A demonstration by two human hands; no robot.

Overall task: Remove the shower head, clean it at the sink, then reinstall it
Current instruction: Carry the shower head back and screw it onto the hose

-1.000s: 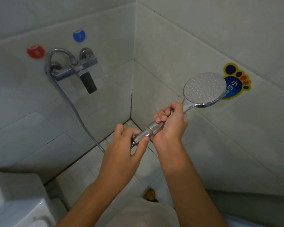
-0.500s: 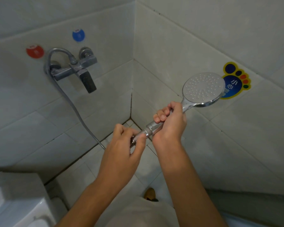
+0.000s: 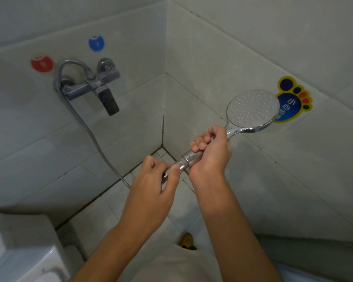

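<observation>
Tiled corner [image 3: 165, 110]; hands grip shower head [image 3: 253, 108].

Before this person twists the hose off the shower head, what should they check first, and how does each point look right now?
1. Right hand grips the shower head handle firmly: ok.
2. Left hand fingers pinch the hose nut at the joint: ok.
3. Hose hangs slack from the tap, not stretched: ok.
4. Water shut off, nothing spraying from the head's face: ok; tap lever position, cannot tell.
5. Nut already loosened: cannot tell.
6. Floor underfoot dry: cannot tell.
</observation>
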